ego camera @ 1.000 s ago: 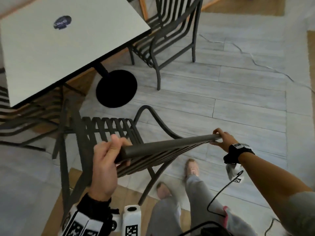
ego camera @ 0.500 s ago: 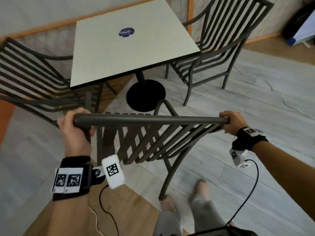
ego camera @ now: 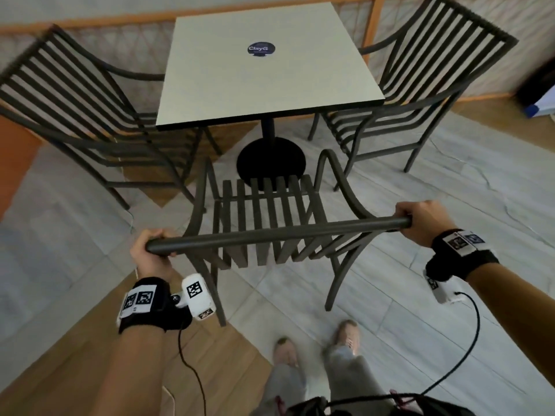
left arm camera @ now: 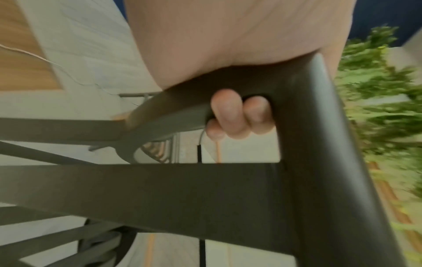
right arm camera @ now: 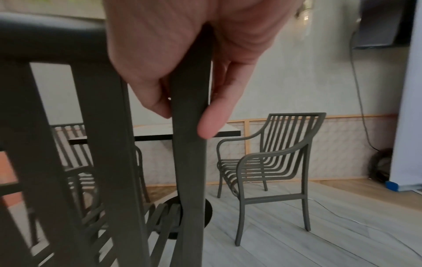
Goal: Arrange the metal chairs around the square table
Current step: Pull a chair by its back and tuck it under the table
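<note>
The left grip (ego camera: 153, 255) and the right grip (ego camera: 420, 222) each curl around opposite ends of the top rail of the near metal chair (ego camera: 270, 211), which stands on the floor between the person and the square worktop (ego camera: 264, 82), its seat facing the worktop's black base. 2 more chairs, the left chair (ego camera: 78, 106) and the right chair (ego camera: 420, 94), flank the worktop.

Green plant (left arm camera: 376, 94), blue-based board (right arm camera: 408, 108)
</note>
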